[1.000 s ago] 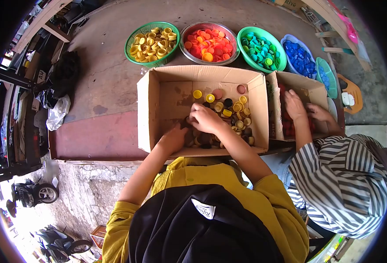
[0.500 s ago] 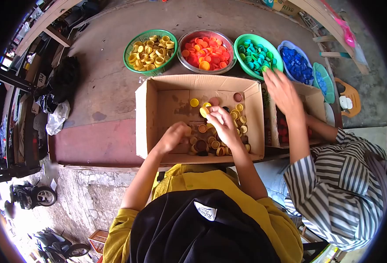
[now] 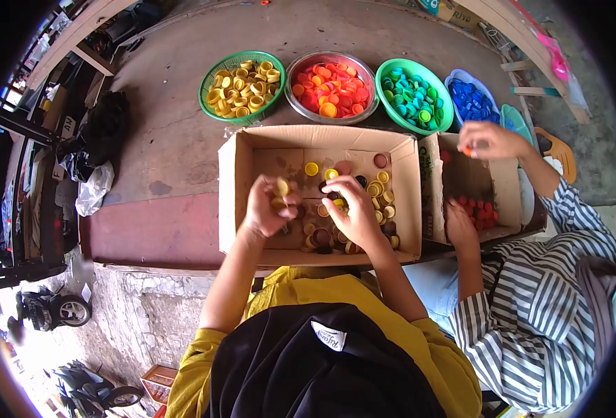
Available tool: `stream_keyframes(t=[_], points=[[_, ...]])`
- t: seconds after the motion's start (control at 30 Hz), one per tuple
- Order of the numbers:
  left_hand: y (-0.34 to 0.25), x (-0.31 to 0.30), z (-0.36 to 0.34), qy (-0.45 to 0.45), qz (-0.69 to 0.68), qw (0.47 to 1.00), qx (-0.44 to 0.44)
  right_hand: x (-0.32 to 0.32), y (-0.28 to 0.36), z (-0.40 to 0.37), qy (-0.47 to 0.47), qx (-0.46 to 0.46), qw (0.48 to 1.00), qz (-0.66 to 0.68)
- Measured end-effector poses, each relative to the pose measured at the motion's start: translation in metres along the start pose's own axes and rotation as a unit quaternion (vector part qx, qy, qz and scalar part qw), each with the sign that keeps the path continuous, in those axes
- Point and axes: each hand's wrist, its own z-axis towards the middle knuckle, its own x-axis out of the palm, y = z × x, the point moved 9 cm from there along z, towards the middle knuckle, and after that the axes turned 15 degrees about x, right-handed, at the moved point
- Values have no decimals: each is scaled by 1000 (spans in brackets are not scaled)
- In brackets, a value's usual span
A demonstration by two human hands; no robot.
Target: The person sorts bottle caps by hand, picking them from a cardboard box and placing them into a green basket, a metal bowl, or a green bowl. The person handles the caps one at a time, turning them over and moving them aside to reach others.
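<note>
A cardboard box (image 3: pixel 232 188) lies in front of me, with yellow, brown and black bottle caps scattered in it, thickest toward its right side. Over the box's left half, my left hand (image 3: pixel 262 209) is closed around yellow bottle caps (image 3: pixel 282 187); motion blur hides how many. My right hand (image 3: pixel 355 212) hovers above the loose caps, thumb and index finger apart, with nothing plainly held between them. Just beyond its fingertips lies a yellow cap (image 3: pixel 331 174), and another yellow cap (image 3: pixel 311 169) rests farther left on the cardboard.
Behind the box stand a green basket (image 3: pixel 204 104) of yellow caps, a metal bowl (image 3: pixel 290 104) of red-orange caps, a green basin (image 3: pixel 449 118) and a blue basket (image 3: pixel 454 72). To the right, a co-worker's hands (image 3: pixel 492 141) work over a second box (image 3: pixel 430 181) holding red caps.
My right hand no longer shows the yellow cap it held up and has lowered slightly. My left hand has turned, showing caps in it. The co-worker's raised hand has moved from the green basin to their box.
</note>
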Motion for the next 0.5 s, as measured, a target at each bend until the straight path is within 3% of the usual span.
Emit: stream_keyframes(t=[0.03, 0.1, 0.13, 0.17, 0.2, 0.3, 0.33, 0.37, 0.4, 0.47, 0.5], points=[[-20, -1, 9, -42, 45, 997, 42, 4, -12, -3, 15, 9, 1000, -14], [-65, 17, 35, -16, 52, 990, 129, 16, -28, -12, 66, 32, 997, -31], [-95, 13, 53, -76, 114, 973, 184, 22, -34, -16, 91, 43, 995, -28], [-118, 27, 81, 79, 110, 973, 185, 25, -35, -20, 102, 42, 993, -32], [-145, 32, 104, 34, 32, 968, 246, 31, -40, -22, 120, 48, 991, -33], [-192, 50, 144, 11, 148, 959, 241, 42, -48, -26, 148, 54, 985, -64], [-212, 65, 147, 148, 531, 759, 346, 46, -48, -27, 167, 56, 982, -72], [-227, 75, 136, 138, 767, 396, 486, 51, -48, -28, 186, 58, 978, -81], [-226, 76, 143, 152, 802, 337, 469, 58, -46, -33, 206, 30, 970, -129], [-239, 46, 169, 61, 646, 627, 432, 75, -48, -43, 244, -29, 943, -224], [-235, 47, 153, 4, 635, 626, 453, 82, -58, -49, 247, -48, 938, -240]])
